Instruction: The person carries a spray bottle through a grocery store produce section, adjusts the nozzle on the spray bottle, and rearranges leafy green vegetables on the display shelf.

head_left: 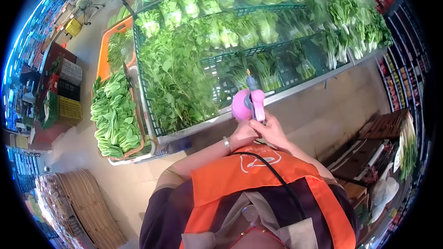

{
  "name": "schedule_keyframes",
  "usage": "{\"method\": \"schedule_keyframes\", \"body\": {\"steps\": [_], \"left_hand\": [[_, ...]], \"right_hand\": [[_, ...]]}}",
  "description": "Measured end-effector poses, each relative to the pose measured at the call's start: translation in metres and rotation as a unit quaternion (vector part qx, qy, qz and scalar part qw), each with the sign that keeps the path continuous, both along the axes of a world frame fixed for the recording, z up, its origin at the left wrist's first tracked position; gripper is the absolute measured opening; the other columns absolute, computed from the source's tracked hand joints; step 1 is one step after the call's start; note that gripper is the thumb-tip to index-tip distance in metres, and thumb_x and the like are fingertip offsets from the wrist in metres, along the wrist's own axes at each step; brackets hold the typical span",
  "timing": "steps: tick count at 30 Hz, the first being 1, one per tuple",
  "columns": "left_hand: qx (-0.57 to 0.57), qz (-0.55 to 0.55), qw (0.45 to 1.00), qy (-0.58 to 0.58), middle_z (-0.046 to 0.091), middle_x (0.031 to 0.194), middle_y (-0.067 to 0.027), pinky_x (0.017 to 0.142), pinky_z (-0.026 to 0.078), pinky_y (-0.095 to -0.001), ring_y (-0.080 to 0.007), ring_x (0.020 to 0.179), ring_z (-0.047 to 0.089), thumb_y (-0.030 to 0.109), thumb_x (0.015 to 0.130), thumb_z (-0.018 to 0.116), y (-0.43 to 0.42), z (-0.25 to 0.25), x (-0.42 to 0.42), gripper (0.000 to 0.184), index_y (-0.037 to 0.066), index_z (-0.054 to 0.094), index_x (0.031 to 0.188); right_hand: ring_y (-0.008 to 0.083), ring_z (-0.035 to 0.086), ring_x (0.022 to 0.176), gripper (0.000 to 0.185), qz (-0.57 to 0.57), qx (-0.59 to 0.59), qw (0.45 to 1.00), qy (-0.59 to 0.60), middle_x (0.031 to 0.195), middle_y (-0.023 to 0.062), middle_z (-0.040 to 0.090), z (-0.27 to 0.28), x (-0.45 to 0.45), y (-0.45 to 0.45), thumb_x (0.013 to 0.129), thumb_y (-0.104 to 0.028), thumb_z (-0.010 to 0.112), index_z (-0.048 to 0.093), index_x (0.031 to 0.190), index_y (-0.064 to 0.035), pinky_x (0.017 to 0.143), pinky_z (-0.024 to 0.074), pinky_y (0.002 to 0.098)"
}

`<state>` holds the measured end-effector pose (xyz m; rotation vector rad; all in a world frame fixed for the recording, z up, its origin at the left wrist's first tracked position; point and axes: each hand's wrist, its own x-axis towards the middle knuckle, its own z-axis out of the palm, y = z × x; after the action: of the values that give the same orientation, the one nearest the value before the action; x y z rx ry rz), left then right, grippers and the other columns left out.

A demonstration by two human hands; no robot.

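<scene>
A pink spray bottle (pixel 241 105) with a grey neck and a brass-coloured nozzle is held in front of my chest, its nozzle pointing away toward the vegetable shelves. My right hand (pixel 272 131) is wrapped around the bottle's pink handle. Closed against the bottle's lower part is my left hand (pixel 243 133), with a bracelet on its wrist; its fingertips are partly hidden. The two hands touch each other. Beyond the nozzle lie bundles of leafy greens (pixel 266 71) in a dark green crate. Loose leafy stems (pixel 173 83) are heaped to the left.
The display's metal front edge (pixel 295 87) runs just past my hands. Bok choy (pixel 117 115) fills a basket at the left corner, near an orange crate (pixel 102 48). Brown folded stacks (pixel 92 207) stand at lower left. Long green onions (pixel 408 147) lie at right.
</scene>
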<state>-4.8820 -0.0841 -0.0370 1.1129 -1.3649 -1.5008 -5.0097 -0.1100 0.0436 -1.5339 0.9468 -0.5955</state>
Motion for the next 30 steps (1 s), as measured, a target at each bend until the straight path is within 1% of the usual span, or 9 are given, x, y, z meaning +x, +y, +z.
{"method": "schedule_keyframes", "body": {"steps": [1, 2, 5, 6, 9, 14, 18, 22, 30], "left_hand": [[0.029, -0.016, 0.999, -0.019, 0.059, 0.097, -0.0042, 0.076, 0.047, -0.0287, -0.0108, 0.091, 0.055, 0.008, 0.078, 0.067, -0.002, 0.009, 0.004, 0.033, 0.003, 0.053, 0.108], [0.092, -0.060, 0.992, -0.057, 0.058, 0.100, -0.0050, 0.080, 0.046, -0.0276, -0.0110, 0.094, 0.054, 0.013, 0.082, 0.067, -0.003, 0.020, 0.009, 0.034, 0.003, 0.051, 0.110], [0.122, -0.082, 0.988, 0.039, 0.059, 0.102, -0.0057, 0.082, 0.045, -0.0278, -0.0120, 0.095, 0.055, 0.017, 0.085, 0.065, 0.012, 0.028, 0.012, 0.035, 0.002, 0.050, 0.113], [0.133, -0.076, 0.987, 0.042, 0.059, 0.105, -0.0061, 0.082, 0.046, -0.0277, -0.0122, 0.097, 0.056, 0.019, 0.087, 0.064, 0.020, 0.037, 0.017, 0.035, 0.002, 0.051, 0.115], [0.223, -0.010, 0.970, 0.097, 0.060, 0.108, -0.0075, 0.085, 0.045, -0.0278, -0.0132, 0.100, 0.057, 0.020, 0.091, 0.059, 0.043, 0.035, 0.033, 0.037, 0.002, 0.050, 0.121], [0.270, 0.172, 0.944, 0.077, 0.064, 0.098, -0.0096, 0.075, 0.053, -0.0295, -0.0165, 0.088, 0.063, 0.019, 0.093, 0.055, 0.083, -0.024, 0.059, 0.029, 0.003, 0.054, 0.116], [0.324, 0.251, 0.901, 0.146, 0.064, 0.094, -0.0107, 0.072, 0.054, -0.0298, -0.0184, 0.083, 0.065, 0.017, 0.093, 0.054, 0.102, -0.057, 0.053, 0.025, 0.001, 0.054, 0.113], [0.340, 0.262, 0.890, 0.153, 0.064, 0.094, -0.0102, 0.071, 0.054, -0.0288, -0.0174, 0.081, 0.065, 0.018, 0.092, 0.055, 0.102, -0.055, 0.026, 0.026, 0.002, 0.054, 0.112], [0.356, 0.292, 0.877, 0.135, 0.064, 0.091, -0.0094, 0.067, 0.053, -0.0275, -0.0166, 0.077, 0.064, 0.019, 0.092, 0.056, 0.080, -0.030, -0.036, 0.024, 0.003, 0.055, 0.109]], "right_hand": [[0.0225, 0.057, 0.093, 0.049, 0.003, 0.091, 0.995, -0.045, 0.106, 0.0130, 0.060, 0.004, 0.000, -0.001, 0.086, -0.035, 0.062, 0.055, 0.115, 0.0041, 0.086, 0.0448, 0.0329], [0.0151, 0.057, 0.084, 0.047, 0.016, 0.071, 0.993, -0.088, 0.092, 0.0077, 0.061, 0.006, -0.002, -0.002, 0.091, -0.041, 0.054, 0.057, 0.108, 0.0028, 0.079, 0.0460, 0.0287], [0.0111, 0.055, 0.074, 0.047, -0.062, 0.158, 0.960, -0.224, 0.080, 0.0032, 0.058, -0.009, -0.018, -0.020, 0.095, -0.045, 0.045, 0.057, 0.098, 0.0003, 0.070, 0.0450, 0.0246], [0.0081, 0.051, 0.062, 0.047, -0.110, 0.158, 0.954, -0.230, 0.070, -0.0005, 0.054, 0.006, -0.017, -0.022, 0.097, -0.047, 0.038, 0.055, 0.090, -0.0034, 0.059, 0.0421, 0.0219], [0.0106, 0.046, 0.056, 0.044, -0.135, 0.171, 0.949, -0.228, 0.072, 0.0019, 0.050, 0.033, -0.042, -0.034, 0.099, -0.043, 0.034, 0.051, 0.091, -0.0026, 0.052, 0.0383, 0.0244], [0.0098, 0.046, 0.053, 0.038, -0.248, 0.150, 0.926, -0.242, 0.068, 0.0013, 0.050, 0.034, -0.097, -0.061, 0.096, -0.038, 0.041, 0.053, 0.090, -0.0020, 0.050, 0.0378, 0.0245], [0.0093, 0.047, 0.054, 0.034, -0.317, 0.094, 0.918, -0.219, 0.069, 0.0008, 0.052, 0.038, -0.140, -0.088, 0.094, -0.032, 0.045, 0.054, 0.091, -0.0003, 0.050, 0.0377, 0.0241], [0.0085, 0.048, 0.052, 0.034, -0.352, 0.064, 0.913, -0.198, 0.069, 0.0016, 0.052, 0.040, -0.191, -0.107, 0.094, -0.030, 0.048, 0.055, 0.092, 0.0028, 0.049, 0.0382, 0.0233], [0.0081, 0.046, 0.053, 0.032, -0.279, 0.169, 0.935, -0.135, 0.068, 0.0001, 0.051, 0.019, -0.242, -0.105, 0.093, -0.032, 0.048, 0.056, 0.088, -0.0006, 0.048, 0.0366, 0.0227]]}}
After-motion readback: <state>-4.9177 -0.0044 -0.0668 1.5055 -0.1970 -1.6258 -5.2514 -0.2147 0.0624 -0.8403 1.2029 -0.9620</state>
